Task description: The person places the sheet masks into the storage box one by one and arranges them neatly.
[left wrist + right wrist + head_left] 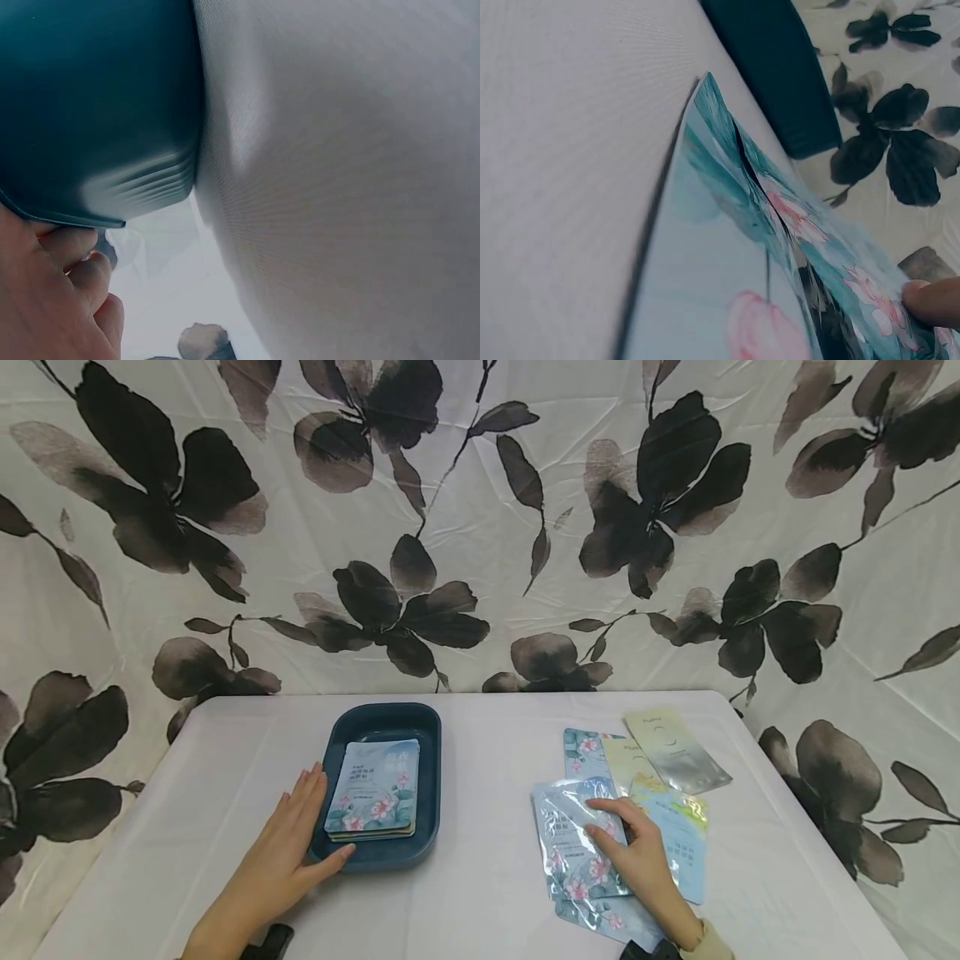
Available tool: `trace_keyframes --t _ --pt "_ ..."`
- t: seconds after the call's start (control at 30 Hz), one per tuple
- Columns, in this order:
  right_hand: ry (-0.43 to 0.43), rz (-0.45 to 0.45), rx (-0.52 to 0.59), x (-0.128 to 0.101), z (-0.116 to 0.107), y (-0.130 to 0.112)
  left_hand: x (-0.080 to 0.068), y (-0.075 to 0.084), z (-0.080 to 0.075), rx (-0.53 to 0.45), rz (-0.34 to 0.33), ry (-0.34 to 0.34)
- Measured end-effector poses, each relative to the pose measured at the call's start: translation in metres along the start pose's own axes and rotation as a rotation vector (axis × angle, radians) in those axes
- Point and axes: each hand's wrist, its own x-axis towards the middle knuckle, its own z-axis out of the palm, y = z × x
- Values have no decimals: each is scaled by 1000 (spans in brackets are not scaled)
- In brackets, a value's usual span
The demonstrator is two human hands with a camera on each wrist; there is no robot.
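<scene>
Head view showed the right hand (641, 860) at the lower right of the frame, its fingers laid fairly straight on top of a floral sachet (573, 843) and pressing it flat against the table rather than pinching it; the right wrist view showed 1 fingertip (934, 300) at the lower right edge resting on that sachet's pink-flowered face (780, 247), with the packet's near corner lifted slightly off the cloth. Beneath and beside this sachet lay more packets in a loose fan: another floral one (585, 752) above it, a pale blue one (686, 852) just right of the hand, a yellowish one (633, 764) and a silvery one (678, 752) toward the upper right of the group, all overlapping. Left of centre, the left hand (288, 852) lay with fingers extended along the left side of a dark teal tray (431, 793) and the thumb reaching to its near rim, touching it without curling round it; the left wrist view showed the tray's outer wall (97, 112) filling the upper left, with fingers (71, 247) against its lower edge. Inside the tray sat a neat stack of floral sachets (375, 789). Everything rested on a white tablecloth (495, 877), and a white backdrop printed with dark leaves (480, 527) filled the upper part of the frame.
</scene>
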Motion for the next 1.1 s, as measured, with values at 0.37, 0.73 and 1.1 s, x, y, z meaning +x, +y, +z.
trace_keyframes --t 0.37,0.73,1.1 --pt "-52 8 168 -2 2 -1 -1 0 0 0 -2 -5" --pt "-131 248 319 -2 -2 -3 -3 -2 2 -8 -1 3" --pt "-246 351 584 12 -12 -16 -2 0 -3 -22 20 11"
